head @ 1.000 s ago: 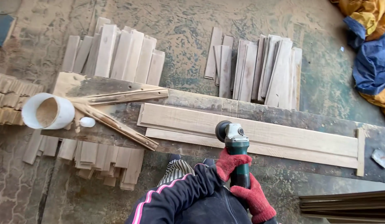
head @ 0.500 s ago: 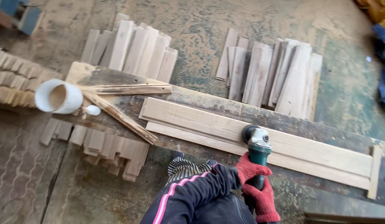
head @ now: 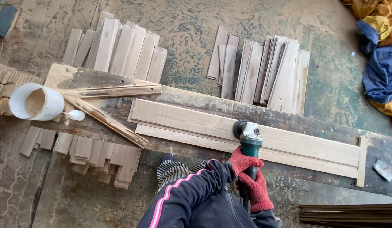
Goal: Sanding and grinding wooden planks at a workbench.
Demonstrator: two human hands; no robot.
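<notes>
A green and grey angle grinder (head: 248, 139) rests its disc on a long pale wooden plank (head: 297, 143) that lies on a dark, worn work board (head: 196, 99). My left hand (head: 242, 162), in a red glove, grips the grinder's body just behind the head. My right hand (head: 256, 190), also in a red glove, holds the grinder's rear handle closer to me. A dark sleeve with a pink stripe (head: 179, 196) covers my left arm. A second, thinner plank (head: 183, 137) lies along the near edge of the first.
A white pipe section (head: 35, 101) holding sawdust and a small white object (head: 75, 115) sit at the board's left end beside two crossed rough strips (head: 105, 120). Stacks of short boards (head: 120, 50) (head: 267, 71) lie on the floor. Blue and yellow cloth (head: 381, 63) is at the right.
The grinder and both hands shifted along the plank, first to the right, then slightly back left. The camera view swung left and returned.
</notes>
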